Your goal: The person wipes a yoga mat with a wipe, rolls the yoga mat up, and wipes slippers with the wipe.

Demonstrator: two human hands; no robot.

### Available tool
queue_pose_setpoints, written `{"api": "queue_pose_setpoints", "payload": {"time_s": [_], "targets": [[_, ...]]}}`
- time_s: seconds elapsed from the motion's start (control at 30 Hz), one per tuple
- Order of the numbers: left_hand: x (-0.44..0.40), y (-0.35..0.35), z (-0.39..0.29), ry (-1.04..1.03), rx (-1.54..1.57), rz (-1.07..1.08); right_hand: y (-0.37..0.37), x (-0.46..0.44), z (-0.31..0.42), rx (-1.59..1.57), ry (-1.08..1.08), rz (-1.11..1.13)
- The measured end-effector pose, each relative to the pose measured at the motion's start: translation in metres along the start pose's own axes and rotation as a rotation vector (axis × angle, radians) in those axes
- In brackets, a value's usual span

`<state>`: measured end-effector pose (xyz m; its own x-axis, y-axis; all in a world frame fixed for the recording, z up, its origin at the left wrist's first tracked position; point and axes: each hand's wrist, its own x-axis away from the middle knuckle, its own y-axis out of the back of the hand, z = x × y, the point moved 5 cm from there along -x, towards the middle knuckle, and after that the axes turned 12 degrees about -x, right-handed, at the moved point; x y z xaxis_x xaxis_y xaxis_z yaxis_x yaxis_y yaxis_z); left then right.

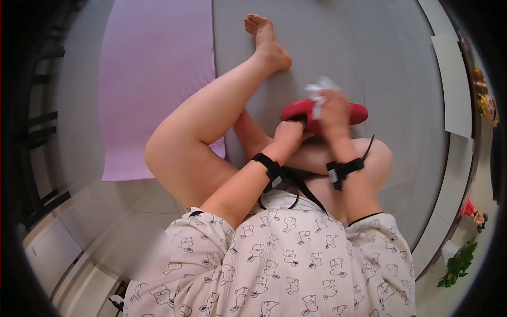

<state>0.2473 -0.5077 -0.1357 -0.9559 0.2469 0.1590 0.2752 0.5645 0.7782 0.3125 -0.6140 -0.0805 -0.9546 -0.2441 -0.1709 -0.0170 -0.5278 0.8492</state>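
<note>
A red, rounded object [297, 109] with a dark part near its middle is held up over my bent legs; its exact kind I cannot make out. My left hand [290, 136] is closed at its near left side, by the dark part, with the fingers partly hidden. Across its upper face lies my right hand [335, 113], smeared by motion, with a crumpled white wipe [321, 87] in its fingers. The wipe sticks out beyond the fingertips and hangs down over the red surface. Black straps with small boxes circle both wrists.
My bare legs are folded on the grey tiled floor [327, 37]. A pink-purple mat [153, 79] lies to the left. Dark furniture legs [45, 121] stand at the far left. Toy figures [475, 214] and a green plant [457, 264] are at the right edge.
</note>
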Motion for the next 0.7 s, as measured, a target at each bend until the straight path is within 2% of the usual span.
{"api": "queue_pose_setpoints", "payload": {"time_s": [0.03, 0.07, 0.1, 0.17, 0.2, 0.27, 0.3, 0.37, 0.4, 0.47, 0.5, 0.53, 0.6, 0.63, 0.67, 0.7], "targets": [[0.001, -0.001, -0.002, 0.002, 0.027, -0.005, 0.013, -0.005, -0.052, -0.166, -0.454, 0.084], [0.001, 0.0, -0.002, 0.002, 0.048, -0.012, 0.025, 0.003, -0.092, 0.264, -0.351, 0.081], [0.001, 0.003, -0.004, -0.005, 0.042, -0.016, 0.034, 0.009, -0.138, 0.258, -0.523, 0.184], [0.006, 0.004, -0.008, 0.083, 0.03, 0.085, 0.051, 0.022, -0.184, 0.345, -0.639, 0.399], [0.007, 0.012, -0.011, 0.078, 0.025, 0.086, 0.049, 0.026, -0.191, 0.34, -0.643, 0.394], [0.01, 0.012, -0.018, 0.01, 0.037, 0.443, 0.035, 0.031, -0.205, -0.32, -0.822, 0.176], [0.009, 0.013, -0.017, 0.02, 0.032, 0.441, 0.033, 0.027, -0.203, -0.327, -0.816, 0.183], [0.018, 0.005, -0.005, 0.649, 1.352, 0.341, 0.04, 0.02, -0.181, -0.608, -0.778, 0.151], [0.019, 0.002, -0.001, 0.657, 1.342, 0.338, 0.046, 0.017, -0.169, -0.748, -0.757, 0.127], [0.021, -0.017, 0.015, 0.85, 1.413, 0.317, 0.066, 0.012, -0.142, -0.774, -0.711, 0.123], [0.022, -0.018, 0.017, 0.614, 1.265, 0.378, 0.077, 0.011, -0.13, -0.787, -0.672, 0.121], [0.03, -0.012, 0.008, 0.61, 1.265, 0.386, 0.087, 0.014, -0.125, -0.783, -0.676, 0.115], [0.041, 0.037, -0.027, -0.109, 0.673, -0.188, 0.115, 0.028, -0.12, -0.861, -0.63, -0.073], [0.041, 0.043, -0.034, -0.324, 0.548, -0.039, 0.13, 0.039, -0.121, -0.937, -0.638, -0.154], [0.038, 0.04, -0.036, -0.328, 0.567, -0.028, 0.141, 0.048, -0.118, -0.919, -0.652, -0.159], [0.037, 0.036, -0.039, -0.4, 0.468, -0.063, 0.152, 0.059, -0.116, -0.924, -0.67, -0.292]]}}
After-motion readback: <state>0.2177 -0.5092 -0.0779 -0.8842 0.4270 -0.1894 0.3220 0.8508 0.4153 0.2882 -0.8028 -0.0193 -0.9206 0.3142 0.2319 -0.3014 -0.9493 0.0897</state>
